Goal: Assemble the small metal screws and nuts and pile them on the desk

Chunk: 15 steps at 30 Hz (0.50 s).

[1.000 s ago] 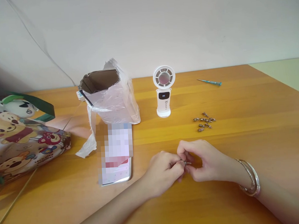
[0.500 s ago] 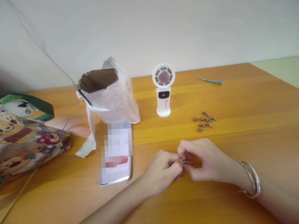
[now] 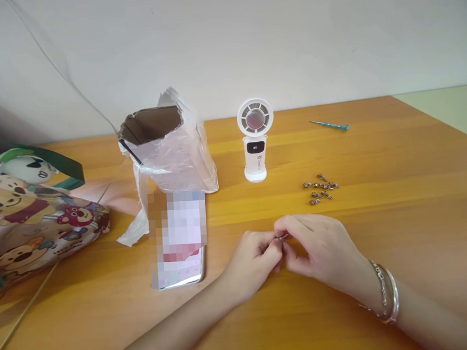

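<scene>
While the left hand point(image 3: 256, 262) and right hand point(image 3: 319, 246) pinch a small grey metal pin point(image 3: 282, 237) between their fingertips over the orange wood-grain table point(image 3: 396, 229) below a white wall point(image 3: 226, 39), that pin sits higher than before, nearer a loose cluster of small metal fittings point(image 3: 320, 188).

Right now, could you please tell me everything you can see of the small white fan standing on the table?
The handheld fan stands upright on the wooden table, to the right of a plastic-wrapped cardboard box. It looks like glossy white plastic. A round ring head with a slotted grille and grey centre faces the camera, above a rounded body with a dark display showing small digits and a printed logo, too small to read reliably. Only its round base touches the table.
</scene>
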Each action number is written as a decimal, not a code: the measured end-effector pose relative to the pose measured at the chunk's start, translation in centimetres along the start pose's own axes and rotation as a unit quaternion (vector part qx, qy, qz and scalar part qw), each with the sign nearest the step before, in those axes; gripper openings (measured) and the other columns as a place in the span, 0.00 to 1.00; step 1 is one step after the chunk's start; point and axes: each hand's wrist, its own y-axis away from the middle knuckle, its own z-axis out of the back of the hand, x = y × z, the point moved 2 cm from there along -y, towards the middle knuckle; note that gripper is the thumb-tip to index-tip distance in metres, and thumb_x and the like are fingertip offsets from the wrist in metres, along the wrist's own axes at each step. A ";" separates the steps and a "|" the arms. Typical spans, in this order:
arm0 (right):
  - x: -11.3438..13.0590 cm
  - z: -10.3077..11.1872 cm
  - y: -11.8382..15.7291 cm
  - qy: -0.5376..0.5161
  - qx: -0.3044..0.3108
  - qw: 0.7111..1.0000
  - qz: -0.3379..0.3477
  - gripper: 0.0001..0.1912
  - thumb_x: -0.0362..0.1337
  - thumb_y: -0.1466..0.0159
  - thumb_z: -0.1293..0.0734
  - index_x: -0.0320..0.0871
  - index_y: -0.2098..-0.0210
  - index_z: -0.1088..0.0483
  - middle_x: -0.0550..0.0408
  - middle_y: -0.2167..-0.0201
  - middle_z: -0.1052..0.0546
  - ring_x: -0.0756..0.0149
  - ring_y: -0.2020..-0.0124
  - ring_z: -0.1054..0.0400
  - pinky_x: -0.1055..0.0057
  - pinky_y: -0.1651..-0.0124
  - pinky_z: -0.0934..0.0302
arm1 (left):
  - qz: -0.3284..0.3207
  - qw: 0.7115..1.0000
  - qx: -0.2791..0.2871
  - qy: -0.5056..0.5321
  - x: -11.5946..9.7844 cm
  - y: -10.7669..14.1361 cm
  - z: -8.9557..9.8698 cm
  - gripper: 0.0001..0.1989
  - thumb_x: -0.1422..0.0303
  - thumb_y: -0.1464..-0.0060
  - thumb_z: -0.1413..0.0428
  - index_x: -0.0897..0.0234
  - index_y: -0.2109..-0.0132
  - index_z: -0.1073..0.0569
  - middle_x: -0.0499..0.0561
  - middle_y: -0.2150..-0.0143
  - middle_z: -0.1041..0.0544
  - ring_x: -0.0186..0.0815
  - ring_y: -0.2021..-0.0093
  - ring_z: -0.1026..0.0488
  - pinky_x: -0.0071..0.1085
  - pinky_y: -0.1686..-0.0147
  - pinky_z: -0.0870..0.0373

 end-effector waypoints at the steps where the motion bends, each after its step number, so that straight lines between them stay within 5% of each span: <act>1: 0.1 0.0 0.0 0.008 -0.008 1.000 0.007 0.05 0.29 0.45 0.44 0.44 0.72 0.40 0.60 0.79 0.29 0.71 0.80 0.38 0.74 0.76 0.50 | 0.002 1.000 -0.004 -0.001 0.0 0.0 -0.1 0.12 0.70 0.50 0.59 0.64 0.80 0.42 0.44 0.83 0.42 0.29 0.80 0.44 0.26 0.78 0.47; 15: 0.1 -0.4 0.3 0.044 -0.021 0.996 0.073 0.05 0.31 0.40 0.43 0.44 0.72 0.39 0.60 0.79 0.30 0.72 0.79 0.39 0.75 0.73 0.48 | 0.027 0.999 -0.014 -0.041 -0.5 0.3 -0.3 0.13 0.69 0.52 0.58 0.64 0.82 0.41 0.44 0.84 0.38 0.28 0.82 0.42 0.25 0.79 0.45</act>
